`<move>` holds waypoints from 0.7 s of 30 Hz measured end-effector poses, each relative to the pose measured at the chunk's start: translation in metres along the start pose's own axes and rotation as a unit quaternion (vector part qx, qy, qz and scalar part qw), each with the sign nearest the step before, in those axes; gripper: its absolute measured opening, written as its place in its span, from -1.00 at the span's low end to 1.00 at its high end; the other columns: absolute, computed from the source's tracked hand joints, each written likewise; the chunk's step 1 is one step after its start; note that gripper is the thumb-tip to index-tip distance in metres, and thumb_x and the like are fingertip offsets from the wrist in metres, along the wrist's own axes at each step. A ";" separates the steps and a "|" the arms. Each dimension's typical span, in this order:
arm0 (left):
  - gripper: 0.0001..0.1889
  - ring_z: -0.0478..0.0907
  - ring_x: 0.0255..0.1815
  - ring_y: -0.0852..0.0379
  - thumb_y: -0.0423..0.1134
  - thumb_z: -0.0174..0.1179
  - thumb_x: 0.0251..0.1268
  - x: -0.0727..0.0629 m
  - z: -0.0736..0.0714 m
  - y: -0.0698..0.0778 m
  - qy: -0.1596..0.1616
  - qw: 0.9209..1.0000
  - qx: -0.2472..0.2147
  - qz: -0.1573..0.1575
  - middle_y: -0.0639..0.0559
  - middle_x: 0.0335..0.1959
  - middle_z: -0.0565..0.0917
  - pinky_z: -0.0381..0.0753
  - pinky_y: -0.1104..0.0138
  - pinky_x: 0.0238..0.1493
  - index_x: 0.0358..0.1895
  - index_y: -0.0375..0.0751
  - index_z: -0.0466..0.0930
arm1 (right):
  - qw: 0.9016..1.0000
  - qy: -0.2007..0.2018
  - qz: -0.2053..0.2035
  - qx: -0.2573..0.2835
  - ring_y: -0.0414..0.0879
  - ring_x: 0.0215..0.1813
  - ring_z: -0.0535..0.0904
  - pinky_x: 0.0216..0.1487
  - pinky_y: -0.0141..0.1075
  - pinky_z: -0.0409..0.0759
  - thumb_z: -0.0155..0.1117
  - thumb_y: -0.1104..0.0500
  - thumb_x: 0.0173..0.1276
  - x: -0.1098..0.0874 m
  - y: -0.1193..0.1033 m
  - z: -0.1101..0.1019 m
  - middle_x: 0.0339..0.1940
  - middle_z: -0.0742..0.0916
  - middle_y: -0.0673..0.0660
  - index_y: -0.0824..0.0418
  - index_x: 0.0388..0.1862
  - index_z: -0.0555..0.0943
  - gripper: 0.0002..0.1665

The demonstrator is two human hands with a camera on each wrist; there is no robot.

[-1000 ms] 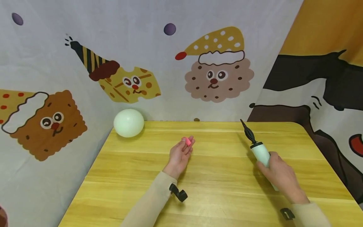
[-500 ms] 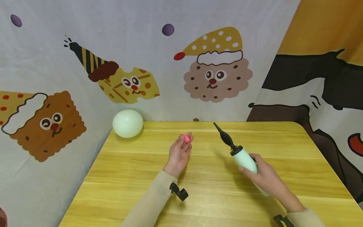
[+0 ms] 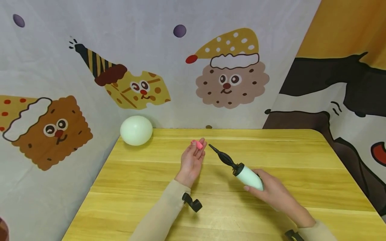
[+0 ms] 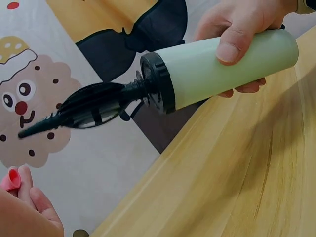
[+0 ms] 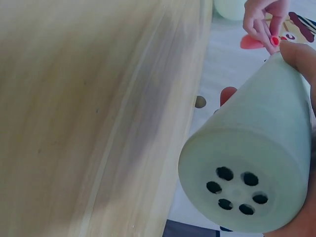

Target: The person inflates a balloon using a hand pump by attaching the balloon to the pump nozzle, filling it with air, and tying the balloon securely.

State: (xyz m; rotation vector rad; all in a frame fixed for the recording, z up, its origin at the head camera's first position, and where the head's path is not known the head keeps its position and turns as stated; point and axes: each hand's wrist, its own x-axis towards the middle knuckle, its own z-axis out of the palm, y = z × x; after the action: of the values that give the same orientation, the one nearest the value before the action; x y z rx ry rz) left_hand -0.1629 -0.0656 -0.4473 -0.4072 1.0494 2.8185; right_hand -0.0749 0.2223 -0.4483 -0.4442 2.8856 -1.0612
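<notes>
Over the counter (image 3: 217, 217), from the head, the left hand (image 3: 191, 163) is pinching a pink balloon (image 3: 198, 144); the right hand (image 3: 275, 190) is clamping a pump (image 3: 249, 178). Left wrist: the nozzle (image 4: 37, 129) is pointing near it, apart; aligning seems underway, probably calling for insertion next. Right wrist: that grip is wrapping the pump.

The cylindrical hand pump (image 3: 250, 178) has a pale mint-green body, with a ring of dark holes in its base, and a tapered plastic nozzle (image 4: 96, 106) in black. The small rubber balloon (image 3: 199, 145) is bright coral pink; the rounded, inflated balloon (image 3: 136, 130) is pale green. Yellow wood grain streaks the flat tabletop (image 3: 135, 177). Both fabric sleeves (image 3: 159, 211) are plain cream. On the whitish cloth backdrop (image 3: 144, 23), a brown square biscuit (image 3: 75, 134), yellow cheese wedge (image 3: 126, 97) and beige-pink, dark-speckled cookie (image 3: 232, 99) wear red-dotted, black-and-gold-striped and white-dotted mustard hats respectively.
</notes>
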 end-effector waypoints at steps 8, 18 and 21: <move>-0.65 0.57 0.32 0.01 -0.16 -0.04 0.70 -0.001 0.001 -0.001 -0.001 1.000 0.002 0.006 -0.14 0.34 0.60 0.34 0.16 0.42 0.33 -0.28 0.30 | 1.000 -0.009 -0.012 -0.023 -0.10 -0.18 0.60 -0.27 -0.20 0.57 0.52 -0.22 0.28 0.004 -0.002 0.010 0.00 0.73 0.16 0.30 0.27 0.55 -0.20; -0.76 0.60 0.29 -0.03 -0.19 -0.03 0.70 -0.003 0.002 -0.006 -0.004 1.000 0.023 0.018 -0.14 0.28 0.64 0.40 0.16 0.36 0.20 -0.21 0.40 | 1.000 -0.011 -0.007 -0.010 -0.11 -0.20 0.58 -0.27 -0.19 0.56 0.51 -0.22 0.30 0.008 -0.006 0.019 -0.04 0.72 0.13 0.28 0.26 0.55 -0.22; -0.71 0.60 0.29 -0.03 -0.17 -0.04 0.70 -0.005 0.001 -0.008 -0.011 0.999 0.034 0.024 -0.14 0.29 0.64 0.43 0.17 0.33 0.27 -0.24 0.37 | 1.000 -0.016 -0.004 -0.006 -0.11 -0.20 0.57 -0.27 -0.19 0.56 0.50 -0.22 0.31 0.009 -0.008 0.020 -0.04 0.72 0.14 0.29 0.27 0.55 -0.22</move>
State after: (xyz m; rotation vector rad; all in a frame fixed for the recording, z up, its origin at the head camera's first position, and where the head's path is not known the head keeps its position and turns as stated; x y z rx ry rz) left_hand -0.1570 -0.0596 -0.4503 -0.3476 1.1634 2.8124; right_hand -0.0790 0.2010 -0.4576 -0.4700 2.8670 -1.0279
